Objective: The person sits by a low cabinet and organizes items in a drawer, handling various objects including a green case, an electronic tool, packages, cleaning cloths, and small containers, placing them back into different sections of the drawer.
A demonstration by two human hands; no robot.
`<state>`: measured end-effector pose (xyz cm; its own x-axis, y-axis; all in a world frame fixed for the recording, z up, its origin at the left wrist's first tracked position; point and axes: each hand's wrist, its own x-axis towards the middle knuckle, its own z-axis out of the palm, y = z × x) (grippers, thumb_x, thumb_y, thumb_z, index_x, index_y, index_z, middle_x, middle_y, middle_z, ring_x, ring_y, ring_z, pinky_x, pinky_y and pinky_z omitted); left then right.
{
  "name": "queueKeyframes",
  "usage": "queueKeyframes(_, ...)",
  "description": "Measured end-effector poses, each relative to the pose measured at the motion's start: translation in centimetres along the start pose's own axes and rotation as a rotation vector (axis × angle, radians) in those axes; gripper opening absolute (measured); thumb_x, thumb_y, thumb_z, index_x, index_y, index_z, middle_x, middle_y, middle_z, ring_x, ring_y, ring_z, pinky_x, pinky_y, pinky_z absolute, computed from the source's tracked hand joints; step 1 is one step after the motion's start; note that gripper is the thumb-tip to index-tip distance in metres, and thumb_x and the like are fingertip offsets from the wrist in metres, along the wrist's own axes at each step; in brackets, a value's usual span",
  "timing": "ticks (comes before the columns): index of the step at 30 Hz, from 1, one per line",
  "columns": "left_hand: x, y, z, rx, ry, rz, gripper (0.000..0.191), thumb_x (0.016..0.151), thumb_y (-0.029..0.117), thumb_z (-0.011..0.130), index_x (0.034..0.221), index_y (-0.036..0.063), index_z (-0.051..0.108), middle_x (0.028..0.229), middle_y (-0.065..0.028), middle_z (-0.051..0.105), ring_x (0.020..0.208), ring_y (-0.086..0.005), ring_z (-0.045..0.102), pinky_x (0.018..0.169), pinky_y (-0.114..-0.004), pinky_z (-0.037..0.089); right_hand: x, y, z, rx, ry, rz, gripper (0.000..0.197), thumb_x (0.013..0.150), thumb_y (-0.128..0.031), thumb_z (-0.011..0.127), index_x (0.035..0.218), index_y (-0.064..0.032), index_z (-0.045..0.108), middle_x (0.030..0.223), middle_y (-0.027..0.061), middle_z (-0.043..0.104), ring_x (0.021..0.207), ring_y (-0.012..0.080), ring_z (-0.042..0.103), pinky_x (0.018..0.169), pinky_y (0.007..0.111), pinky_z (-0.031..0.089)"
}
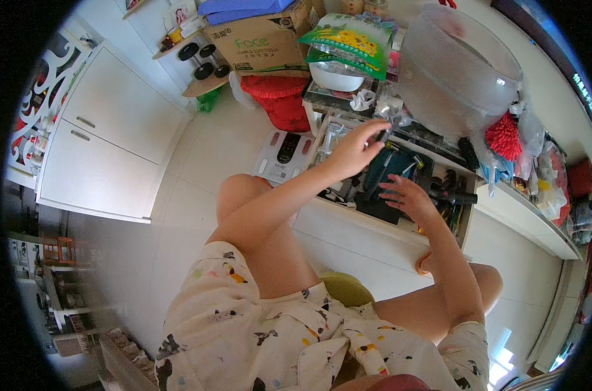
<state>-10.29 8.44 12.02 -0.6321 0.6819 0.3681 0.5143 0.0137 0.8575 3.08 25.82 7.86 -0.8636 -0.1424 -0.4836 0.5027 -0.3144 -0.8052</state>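
Note:
My left hand (pixel 357 151) is above the back of a pulled-out drawer (pixel 359 217), its thumb and fingers pinching a small dark object (pixel 384 136). Too little of that object shows to name it. My right hand (pixel 409 198) hovers over the drawer's front part with fingers apart, holding nothing. Between the hands lies a dark blue-green case (pixel 398 166) with thin metal tools on it. To the right of my right hand is a black cylindrical thing (pixel 454 196) among other dark items. Several small packets (pixel 334 137) fill the drawer's left end.
A bathroom scale (pixel 283 156) lies on the floor left of the drawer. Above, the cabinet top bears a large translucent tub (pixel 457 73), a green food bag (pixel 349 41) and a red chenille duster (pixel 503 137). A red-covered bin (pixel 281 102) stands beside the cabinet, under a cardboard box (pixel 261 44).

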Motion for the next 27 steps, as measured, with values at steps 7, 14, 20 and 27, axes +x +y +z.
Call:
queueKeyframes(7,-3.4,-0.9,1.6,-0.098,-0.332,-0.093,0.042,0.082,-0.002,0.053,0.122,0.012,0.05,0.125,-0.0055,0.046,0.082,-0.0113,0.049,0.071,-0.025,0.043,-0.2,0.1,-1.2,0.207,0.026,-0.159,0.058,0.086,-0.045,0.052,0.127,-0.0069,0.037,0.121,0.0104,0.05,0.11,0.025,0.049,0.094,0.04,0.036)
queueKeyframes(14,-5.7,-2.9,1.7,-0.176,-0.409,-0.165,0.042,0.079,-0.007,0.052,0.116,0.0114,0.053,0.12,-0.0057,0.048,0.079,-0.012,0.052,0.068,-0.024,0.044,0.1,0.7,-0.9,0.117,0.119,-0.059,0.039,0.085,-0.041,0.056,0.104,-0.007,0.055,0.104,0.0057,0.058,0.099,0.0198,0.056,0.085,0.03,0.042)
queueKeyframes(20,-6.5,-4.1,2.2,-0.159,-0.41,-0.262,0.048,0.077,-0.009,0.054,0.12,0.0111,0.046,0.112,-0.0083,0.05,0.074,-0.0133,0.053,0.064,-0.026,0.045,2.0,2.1,-2.3,0.215,0.225,-0.036,0.03,0.085,-0.035,0.059,0.098,-0.008,0.058,0.099,0.005,0.057,0.096,0.0197,0.057,0.084,0.029,0.043)
queueKeyframes(27,-6.5,-6.4,3.0,-0.118,-0.214,-0.339,0.054,0.076,-0.012,0.051,0.124,0.0119,0.043,0.113,-0.0128,0.052,0.071,-0.0155,0.057,0.061,-0.027,0.046,2.2,1.8,-2.0,0.182,0.262,-0.005,0.049,0.083,-0.04,0.059,0.115,-0.0055,0.047,0.11,0.0093,0.055,0.1,0.0228,0.055,0.087,0.033,0.043)
